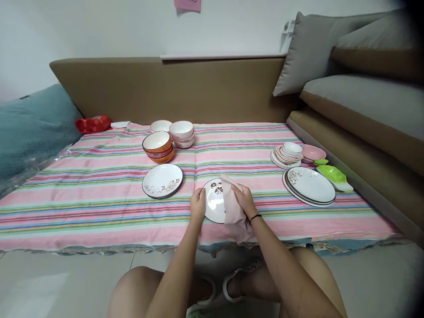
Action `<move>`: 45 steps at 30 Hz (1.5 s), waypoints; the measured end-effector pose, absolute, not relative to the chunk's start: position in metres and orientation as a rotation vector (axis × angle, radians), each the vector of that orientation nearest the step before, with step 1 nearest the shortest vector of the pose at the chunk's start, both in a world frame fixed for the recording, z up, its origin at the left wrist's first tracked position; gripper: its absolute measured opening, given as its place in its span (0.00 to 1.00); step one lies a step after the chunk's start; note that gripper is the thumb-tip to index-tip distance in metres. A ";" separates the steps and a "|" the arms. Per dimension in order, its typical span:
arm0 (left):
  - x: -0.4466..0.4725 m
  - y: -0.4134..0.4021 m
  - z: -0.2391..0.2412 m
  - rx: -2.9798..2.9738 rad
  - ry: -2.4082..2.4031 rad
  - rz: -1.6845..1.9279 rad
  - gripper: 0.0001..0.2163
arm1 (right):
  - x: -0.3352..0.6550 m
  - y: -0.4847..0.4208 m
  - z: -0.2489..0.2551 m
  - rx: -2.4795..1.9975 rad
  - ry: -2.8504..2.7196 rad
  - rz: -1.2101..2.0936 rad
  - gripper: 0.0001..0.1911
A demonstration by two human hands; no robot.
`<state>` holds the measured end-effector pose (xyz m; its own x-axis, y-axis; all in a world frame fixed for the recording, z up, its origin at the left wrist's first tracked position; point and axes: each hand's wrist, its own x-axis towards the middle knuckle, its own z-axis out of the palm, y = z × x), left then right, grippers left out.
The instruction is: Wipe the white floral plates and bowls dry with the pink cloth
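A white plate (213, 205) with a dark rim and brown flower print is held in front of me, over the striped cloth. My left hand (198, 203) grips its left edge, thumb on the rim. My right hand (244, 198) is closed on a pale pink cloth (233, 210), which covers the plate's right side and hangs below it. To the left lies a small stack of matching plates (162, 180). On the right is another stack of plates (310, 184), the top one also flowered. The fingers under the plate and cloth are hidden.
Stacked orange and red bowls (158, 145) and white bowls (182, 132) stand at back left. Small white dishes (291, 150), a pink bowl (313, 152) and a green leaf-shaped dish (333, 174) are at right. A red bundle (93, 124) lies far left; cushions (364, 106) rise right.
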<state>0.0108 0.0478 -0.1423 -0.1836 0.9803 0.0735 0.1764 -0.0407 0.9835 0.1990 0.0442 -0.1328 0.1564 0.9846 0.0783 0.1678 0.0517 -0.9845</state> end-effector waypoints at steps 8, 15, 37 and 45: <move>0.012 0.050 -0.145 1.288 1.457 1.317 0.14 | 0.201 0.049 -0.140 -1.359 -1.244 0.910 0.20; 0.011 0.051 -0.145 1.300 1.452 1.327 0.14 | 0.200 0.053 -0.143 -1.381 -1.264 0.857 0.21; 0.013 0.046 -0.138 0.954 1.444 1.417 0.20 | 0.192 0.036 -0.130 -1.387 -1.115 0.877 0.16; 0.026 -0.023 -0.113 0.682 1.326 1.482 0.26 | 0.155 -0.065 -0.105 -1.290 -0.775 0.960 0.28</move>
<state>0.0259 -0.0233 -0.1135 -0.3485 0.9160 -0.1988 -0.2993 0.0922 0.9497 0.1550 -0.0652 -0.1050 0.4210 0.9059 -0.0466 -0.1452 0.0165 -0.9893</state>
